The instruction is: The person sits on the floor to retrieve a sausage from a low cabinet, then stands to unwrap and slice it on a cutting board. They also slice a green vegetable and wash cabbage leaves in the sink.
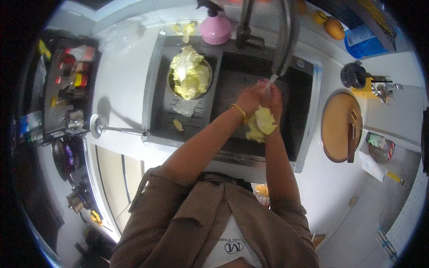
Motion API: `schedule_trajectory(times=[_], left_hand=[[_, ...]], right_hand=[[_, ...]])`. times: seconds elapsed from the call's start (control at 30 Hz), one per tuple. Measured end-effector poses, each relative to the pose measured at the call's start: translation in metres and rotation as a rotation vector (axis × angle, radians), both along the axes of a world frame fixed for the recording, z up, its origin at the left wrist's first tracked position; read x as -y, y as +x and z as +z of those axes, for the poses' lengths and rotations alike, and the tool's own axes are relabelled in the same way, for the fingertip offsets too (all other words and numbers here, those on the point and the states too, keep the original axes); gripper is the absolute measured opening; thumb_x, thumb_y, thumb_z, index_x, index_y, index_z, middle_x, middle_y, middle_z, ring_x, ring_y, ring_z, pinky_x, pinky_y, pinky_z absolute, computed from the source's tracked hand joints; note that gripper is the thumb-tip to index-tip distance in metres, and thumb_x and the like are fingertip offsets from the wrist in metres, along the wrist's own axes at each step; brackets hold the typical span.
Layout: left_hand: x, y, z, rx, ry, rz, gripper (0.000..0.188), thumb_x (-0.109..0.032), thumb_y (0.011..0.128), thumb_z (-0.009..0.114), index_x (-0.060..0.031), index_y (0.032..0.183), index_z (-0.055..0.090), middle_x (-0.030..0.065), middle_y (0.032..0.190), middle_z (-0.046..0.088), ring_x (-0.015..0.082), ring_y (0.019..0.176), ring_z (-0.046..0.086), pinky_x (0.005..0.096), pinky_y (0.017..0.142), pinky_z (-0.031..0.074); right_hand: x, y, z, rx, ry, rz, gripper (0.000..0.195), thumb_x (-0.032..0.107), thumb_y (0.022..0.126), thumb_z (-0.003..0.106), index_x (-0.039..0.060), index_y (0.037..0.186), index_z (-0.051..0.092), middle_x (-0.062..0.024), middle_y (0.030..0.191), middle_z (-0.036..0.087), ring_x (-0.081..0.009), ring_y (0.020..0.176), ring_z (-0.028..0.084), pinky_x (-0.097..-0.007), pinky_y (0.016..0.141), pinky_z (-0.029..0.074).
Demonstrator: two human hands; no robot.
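Observation:
Under the tap [286, 40], my left hand [250, 98] and my right hand [276, 102] are close together over the right basin of the dark double sink [234, 63]. Between them they grip a cabbage leaf [265, 120], its pale yellow frilled end hanging towards me. Water seems to run from the spout onto the fingers; blur hides the exact grip. In the left basin stands a round metal bowl [210, 78] heaped with cabbage leaves [188, 73]. A loose leaf piece [178, 125] and a crumpled clear sheet [186, 107] lie near it.
Behind the sink are a pink spray bottle [216, 29] and leaf scraps [184, 31]. A ladle [98, 126] lies on the left counter, its handle reaching the sink rim. At right are a round board or lid [338, 129] and a paper roll [372, 166].

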State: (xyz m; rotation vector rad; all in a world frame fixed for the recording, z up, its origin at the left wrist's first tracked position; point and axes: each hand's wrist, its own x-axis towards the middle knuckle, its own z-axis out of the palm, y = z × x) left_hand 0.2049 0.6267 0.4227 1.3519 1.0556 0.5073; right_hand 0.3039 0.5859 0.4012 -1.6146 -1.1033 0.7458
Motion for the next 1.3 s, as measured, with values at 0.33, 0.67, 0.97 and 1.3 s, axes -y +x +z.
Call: schedule_trajectory(times=[0.33, 0.67, 0.97, 1.3], left_hand=[[0.021, -0.013, 0.012, 0.602, -0.551, -0.090, 0.047, -0.023, 0.084, 0.072, -0.0089, 0.124, 0.053, 0.0068, 0.122, 0.059, 0.0203, 0.111, 0.058, 0.0351, 0.093, 0.049], [0.031, -0.112, -0.032, 0.463, -0.688, 0.128, 0.040, -0.005, 0.073, 0.070, -0.0027, 0.111, 0.057, 0.0128, 0.095, 0.067, 0.0260, 0.082, 0.067, 0.0385, 0.072, 0.056], [0.059, -0.227, -0.047, 0.592, -0.847, 0.721, 0.025, -0.027, 0.087, 0.068, -0.0057, 0.097, 0.059, 0.0106, 0.089, 0.066, 0.0216, 0.076, 0.067, 0.0367, 0.067, 0.056], [0.046, -0.201, -0.028, 0.304, -0.294, 0.707, 0.044, -0.020, 0.089, 0.065, -0.0118, 0.129, 0.047, 0.0072, 0.101, 0.064, 0.0186, 0.093, 0.062, 0.0325, 0.077, 0.052]], right_hand=[[-0.008, 0.041, 0.008, 0.039, -0.131, 0.461, 0.034, 0.033, 0.097, 0.050, 0.0059, 0.111, 0.064, -0.0078, 0.108, 0.066, -0.0169, 0.099, 0.062, -0.0325, 0.086, 0.048], [-0.023, -0.022, -0.031, 0.089, -0.232, 0.471, 0.039, 0.035, 0.100, 0.049, 0.0066, 0.126, 0.055, -0.0113, 0.122, 0.060, -0.0240, 0.107, 0.060, -0.0357, 0.091, 0.047], [-0.087, -0.170, -0.058, 0.781, -0.025, 0.945, 0.042, 0.011, 0.077, 0.072, 0.0096, 0.117, 0.060, -0.0156, 0.120, 0.057, -0.0345, 0.116, 0.051, -0.0457, 0.100, 0.039], [-0.070, -0.101, 0.032, 0.048, -0.325, 0.554, 0.023, 0.014, 0.081, 0.073, 0.0045, 0.100, 0.064, -0.0136, 0.109, 0.060, -0.0281, 0.107, 0.055, -0.0404, 0.096, 0.041]])
